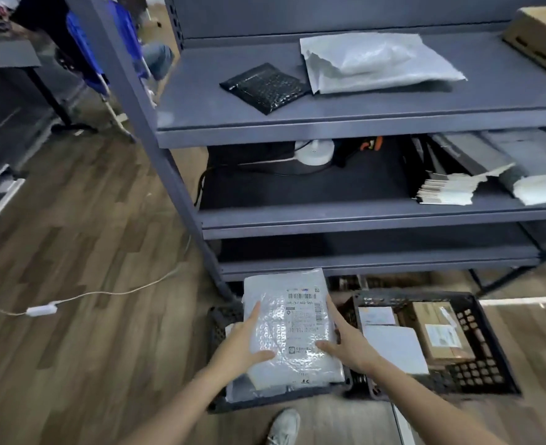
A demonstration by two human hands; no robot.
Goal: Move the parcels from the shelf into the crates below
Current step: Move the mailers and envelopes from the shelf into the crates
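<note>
Two hands, left hand (246,343), right hand (348,343), clamping white bubble mailer (292,329), barcode label, above black crate (220,319)

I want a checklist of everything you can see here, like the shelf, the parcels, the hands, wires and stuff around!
Surface: grey shelf, wooden floor.
Job's things: bubble parcel held over left crate; black parcel, white parcel and cardboard box on shelf; right crate holds boxes.
Clutter: stacked envelopes on lower shelf.
Grippers: left hand and right hand grip the bubble parcel's sides.
Cables: white cord across floor.
Surroundings: shoe, blue clothes.
</note>
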